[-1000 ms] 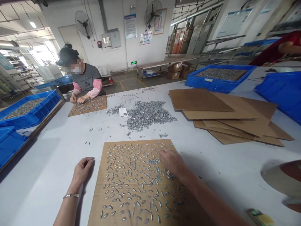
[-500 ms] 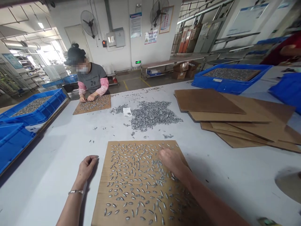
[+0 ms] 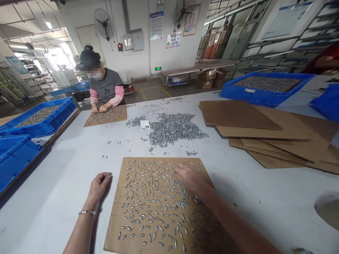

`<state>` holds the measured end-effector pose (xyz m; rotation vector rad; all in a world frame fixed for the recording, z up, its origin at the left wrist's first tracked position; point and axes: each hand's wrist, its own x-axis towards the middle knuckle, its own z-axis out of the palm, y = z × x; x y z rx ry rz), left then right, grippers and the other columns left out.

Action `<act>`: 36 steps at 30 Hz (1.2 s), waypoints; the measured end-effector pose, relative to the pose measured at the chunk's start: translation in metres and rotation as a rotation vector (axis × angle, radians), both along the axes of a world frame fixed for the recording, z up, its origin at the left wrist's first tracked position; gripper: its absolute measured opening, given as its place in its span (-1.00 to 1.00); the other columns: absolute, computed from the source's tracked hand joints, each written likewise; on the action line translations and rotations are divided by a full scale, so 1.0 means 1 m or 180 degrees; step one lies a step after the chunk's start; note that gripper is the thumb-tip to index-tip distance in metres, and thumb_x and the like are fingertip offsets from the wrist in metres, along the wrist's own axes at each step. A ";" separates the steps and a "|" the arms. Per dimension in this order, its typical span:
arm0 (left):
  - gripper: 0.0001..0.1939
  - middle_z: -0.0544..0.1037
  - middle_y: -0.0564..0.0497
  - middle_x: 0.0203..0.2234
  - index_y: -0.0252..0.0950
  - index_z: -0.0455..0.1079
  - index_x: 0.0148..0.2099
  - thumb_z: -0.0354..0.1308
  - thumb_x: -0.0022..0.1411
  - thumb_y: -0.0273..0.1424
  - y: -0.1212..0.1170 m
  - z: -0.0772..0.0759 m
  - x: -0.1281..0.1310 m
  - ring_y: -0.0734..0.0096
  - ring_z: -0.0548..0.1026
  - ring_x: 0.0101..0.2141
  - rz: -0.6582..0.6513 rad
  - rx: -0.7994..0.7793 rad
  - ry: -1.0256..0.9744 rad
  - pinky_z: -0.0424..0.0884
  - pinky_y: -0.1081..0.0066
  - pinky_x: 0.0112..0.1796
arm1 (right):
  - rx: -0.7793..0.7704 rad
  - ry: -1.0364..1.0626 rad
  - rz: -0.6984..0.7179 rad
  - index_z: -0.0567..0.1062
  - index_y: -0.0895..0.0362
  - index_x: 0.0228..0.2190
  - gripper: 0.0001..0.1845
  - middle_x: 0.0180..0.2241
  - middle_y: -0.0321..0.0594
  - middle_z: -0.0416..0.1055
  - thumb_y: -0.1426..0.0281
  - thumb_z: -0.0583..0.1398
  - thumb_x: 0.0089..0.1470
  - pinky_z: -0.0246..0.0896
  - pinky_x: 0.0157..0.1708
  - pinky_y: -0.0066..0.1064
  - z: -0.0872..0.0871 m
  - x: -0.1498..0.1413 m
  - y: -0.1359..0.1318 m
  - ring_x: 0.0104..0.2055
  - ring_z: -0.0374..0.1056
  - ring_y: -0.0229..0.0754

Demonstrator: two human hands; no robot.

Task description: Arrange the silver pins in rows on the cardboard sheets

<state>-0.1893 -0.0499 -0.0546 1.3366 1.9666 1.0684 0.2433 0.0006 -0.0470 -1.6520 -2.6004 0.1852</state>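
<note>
A sheet of cardboard (image 3: pixel 113 225) lies before me, spread with many small silver spindle-shaped metal pieces (image 3: pixel 144 193). Over its upper right part is my right hand (image 3: pixel 189 178), fingertips pinched together among the pieces; whether one is between them is hidden. My left hand (image 3: pixel 100 185) rests on the white table just left of the cardboard, apart from it. Its fingers are curled and pressed together, and I cannot see what, if anything, they hold. Beyond the cardboard sits a large heap of the same pieces (image 3: pixel 173 129), with a small white paper (image 3: pixel 145 124) at its left side.
Across the white table (image 3: pixel 79 151), a person (image 3: pixel 106 86) works over another piece-covered cardboard (image 3: pixel 90 121). Stacked cardboard sheets (image 3: pixel 238 114) lie to the right. Blue trays stand at the left (image 3: pixel 53 121) and back right (image 3: pixel 249 95). A red sleeve (image 3: pixel 321 58) shows far right.
My right hand has shifted slightly left across the cardboard. My left hand stays in place beside it. The whole view has turned a little.
</note>
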 end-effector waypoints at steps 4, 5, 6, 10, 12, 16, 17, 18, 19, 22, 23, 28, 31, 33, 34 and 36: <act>-0.33 0.68 -0.17 -0.19 -0.29 0.58 -0.12 0.28 0.00 0.20 -0.001 -0.002 -0.003 0.08 0.58 -0.17 -0.0125 -0.0065 -0.0164 0.47 0.21 -0.11 | -0.0097 0.0422 0.0558 0.59 0.10 -0.26 -0.66 -0.18 -0.10 0.54 0.46 0.01 0.34 0.25 -0.19 -0.36 -0.007 -0.004 0.007 -0.20 0.41 -0.14; -0.34 0.68 -0.17 -0.19 -0.29 0.58 -0.12 0.28 0.01 0.19 -0.001 -0.002 -0.003 0.08 0.58 -0.17 -0.0132 -0.0071 -0.0182 0.47 0.20 -0.11 | -0.0129 0.0409 0.0584 0.59 0.10 -0.27 -0.65 -0.18 -0.09 0.55 0.45 0.01 0.34 0.26 -0.18 -0.35 -0.008 -0.004 0.008 -0.20 0.42 -0.13; -0.35 0.68 -0.17 -0.20 -0.29 0.58 -0.13 0.28 0.01 0.18 -0.002 -0.002 -0.003 0.08 0.58 -0.17 -0.0142 -0.0074 -0.0204 0.46 0.20 -0.12 | -0.0138 0.0363 0.0590 0.59 0.11 -0.26 -0.65 -0.17 -0.07 0.55 0.44 0.00 0.35 0.28 -0.16 -0.33 -0.009 -0.003 0.009 -0.18 0.42 -0.11; -0.35 0.68 -0.16 -0.23 -0.29 0.58 -0.14 0.28 0.00 0.18 -0.001 -0.003 -0.004 0.09 0.58 -0.19 -0.0118 -0.0088 -0.0230 0.47 0.21 -0.14 | -0.0020 0.0163 0.0570 0.57 0.14 -0.17 -0.66 -0.09 0.01 0.55 0.43 0.00 0.35 0.29 -0.02 -0.20 -0.011 -0.003 0.005 -0.05 0.43 0.00; -0.33 0.68 -0.15 -0.24 -0.29 0.58 -0.13 0.28 -0.01 0.19 -0.001 -0.002 -0.003 0.09 0.58 -0.19 -0.0090 -0.0093 -0.0225 0.47 0.21 -0.14 | 0.0004 0.0181 0.0558 0.56 0.14 -0.17 -0.70 -0.09 0.02 0.54 0.44 0.02 0.33 0.29 -0.01 -0.19 -0.011 -0.004 0.002 -0.04 0.43 0.00; -0.30 0.69 -0.17 -0.23 -0.29 0.59 -0.15 0.29 -0.06 0.22 -0.001 0.002 -0.001 0.07 0.58 -0.19 -0.0073 -0.0092 -0.0191 0.47 0.20 -0.13 | -0.0047 0.0390 0.0360 0.52 0.12 -0.27 -0.70 -0.19 -0.03 0.55 0.43 0.00 0.32 0.29 -0.06 -0.26 -0.001 0.001 0.004 -0.12 0.44 -0.06; -0.30 0.69 -0.17 -0.22 -0.29 0.59 -0.16 0.29 -0.06 0.23 -0.001 0.003 0.000 0.06 0.59 -0.18 -0.0073 -0.0103 -0.0171 0.47 0.19 -0.12 | -0.0071 0.0581 0.0165 0.51 0.11 -0.28 -0.70 -0.23 -0.07 0.55 0.41 -0.02 0.33 0.29 -0.10 -0.29 0.005 0.007 0.006 -0.17 0.43 -0.09; -0.30 0.69 -0.16 -0.21 -0.28 0.59 -0.16 0.29 -0.07 0.24 -0.001 0.005 0.001 0.05 0.59 -0.17 -0.0077 -0.0122 -0.0151 0.47 0.18 -0.11 | -0.0089 0.0823 -0.0078 0.49 0.10 -0.29 -0.70 -0.27 -0.12 0.55 0.40 -0.02 0.32 0.29 -0.15 -0.33 0.011 0.016 0.008 -0.22 0.43 -0.12; -0.30 0.69 -0.16 -0.19 -0.27 0.59 -0.16 0.29 -0.08 0.25 -0.001 0.006 0.001 0.04 0.59 -0.16 -0.0085 -0.0146 -0.0134 0.47 0.18 -0.10 | -0.0104 0.1091 -0.0343 0.47 0.09 -0.30 -0.73 -0.31 -0.17 0.54 0.38 -0.01 0.30 0.27 -0.20 -0.36 0.017 0.026 0.008 -0.27 0.41 -0.15; -0.31 0.69 -0.14 -0.17 -0.26 0.58 -0.17 0.29 -0.08 0.25 0.000 0.012 -0.002 0.02 0.59 -0.13 -0.0132 -0.0229 -0.0123 0.47 0.18 -0.11 | -0.0168 0.1651 -0.0887 0.45 0.06 -0.36 -0.81 -0.43 -0.29 0.49 0.33 0.05 0.17 0.21 -0.34 -0.41 0.031 0.064 0.002 -0.39 0.35 -0.20; -0.31 0.69 -0.14 -0.19 -0.25 0.58 -0.19 0.29 -0.09 0.25 0.002 0.015 -0.003 0.02 0.59 -0.15 -0.0156 -0.0258 -0.0131 0.48 0.19 -0.14 | -0.0204 0.1720 -0.0937 0.45 0.06 -0.39 -0.81 -0.46 -0.30 0.47 0.31 0.06 0.14 0.20 -0.37 -0.42 0.032 0.076 -0.003 -0.42 0.33 -0.20; -0.39 0.63 -0.06 -0.46 -0.22 0.56 -0.28 0.20 -0.02 0.24 0.018 0.036 0.020 0.05 0.57 -0.33 -0.0235 -0.0287 0.0362 0.45 0.22 -0.33 | -0.0279 0.1378 -0.0817 0.44 0.07 -0.47 -0.74 -0.47 -0.23 0.48 0.34 0.01 0.17 0.17 -0.36 -0.38 0.014 0.107 -0.030 -0.41 0.32 -0.17; -0.50 0.68 -0.11 -0.27 -0.22 0.58 -0.21 0.16 0.11 0.10 0.029 0.050 0.070 0.00 0.57 -0.19 -0.0674 0.0011 0.0655 0.48 0.18 -0.18 | -0.0411 0.0884 -0.0821 0.47 0.10 -0.47 -0.72 -0.40 -0.17 0.53 0.43 0.02 0.18 0.15 -0.30 -0.38 0.005 0.104 -0.035 -0.33 0.38 -0.14; -0.58 0.67 -0.13 -0.20 -0.23 0.59 -0.16 0.11 0.22 -0.03 0.033 0.057 0.112 0.03 0.57 -0.17 -0.1231 0.0099 0.0651 0.48 0.16 -0.14 | -0.0505 0.0568 -0.0876 0.50 0.11 -0.45 -0.71 -0.34 -0.13 0.57 0.48 0.03 0.20 0.12 -0.27 -0.39 0.004 0.098 -0.034 -0.26 0.43 -0.13; -0.63 0.67 -0.13 -0.18 -0.23 0.59 -0.16 0.10 0.26 -0.09 0.034 0.059 0.133 0.05 0.57 -0.17 -0.1585 0.0096 0.0717 0.48 0.15 -0.11 | -0.0543 0.0414 -0.0946 0.51 0.11 -0.44 -0.71 -0.31 -0.11 0.58 0.50 0.04 0.21 0.10 -0.26 -0.39 0.004 0.096 -0.033 -0.23 0.45 -0.12; -0.70 0.66 -0.11 -0.20 -0.22 0.57 -0.19 0.05 0.34 -0.21 0.036 0.062 0.170 0.13 0.57 -0.20 -0.2143 0.0108 0.0950 0.46 0.20 -0.11 | -0.0625 0.0173 -0.1118 0.53 0.12 -0.40 -0.73 -0.28 -0.07 0.59 0.53 0.06 0.21 0.07 -0.27 -0.39 0.003 0.093 -0.031 -0.20 0.48 -0.10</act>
